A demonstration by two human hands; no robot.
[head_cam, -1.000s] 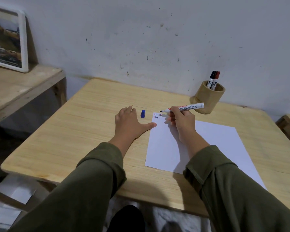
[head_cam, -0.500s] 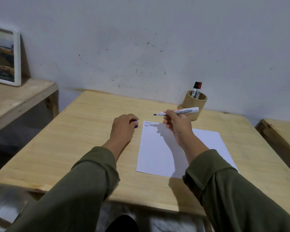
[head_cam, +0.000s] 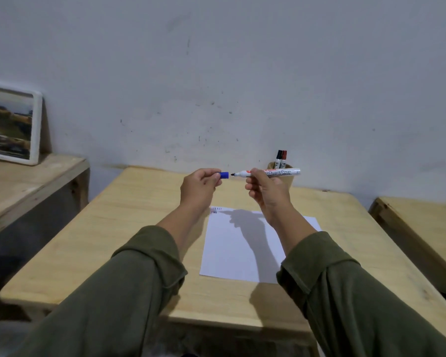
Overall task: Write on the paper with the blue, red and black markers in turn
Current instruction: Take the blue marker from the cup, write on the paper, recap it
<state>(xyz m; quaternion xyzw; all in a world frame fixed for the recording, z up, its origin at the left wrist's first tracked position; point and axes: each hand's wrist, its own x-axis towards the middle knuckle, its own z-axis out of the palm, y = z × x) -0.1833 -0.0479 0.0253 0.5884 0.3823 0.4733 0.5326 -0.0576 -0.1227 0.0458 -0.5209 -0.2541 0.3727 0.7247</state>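
**Cap and marker tip nearly nose to nose above the paper**

The blue marker (head_cam: 268,173) is up in the air, level, a slim white plastic barrel with dark lettering along its side and a small dark tip pointing to the person's left. The right hand (head_cam: 265,191) has its grip closed around the barrel near the tip end, fingers curled under it. Facing that tip, just apart from it, is the blue cap (head_cam: 224,174), a short glossy cylinder pinched at its closed end by the left hand (head_cam: 198,188), whose grip is clenched on it. Cap and tip line up but do not touch.

Below both hands lies the paper (head_cam: 240,253), a flat white sheet on the surface, with a few short rows of small marks in its far left corner; their colours are too fine to settle. The shadow of the hands falls dark across the sheet.

The surface (head_cam: 139,228) is pale wood with a fine straight grain and a squared front edge. At its far edge, behind the right hand, stands a round tan holder (head_cam: 286,181), mostly hidden, with a black-capped marker (head_cam: 278,158) and a red-capped marker (head_cam: 284,158) standing upright in it, side by side.

Both forearms wear soft olive sleeves (head_cam: 144,269), bunched at the cuffs. A framed picture (head_cam: 11,124) leans on the wall at left.
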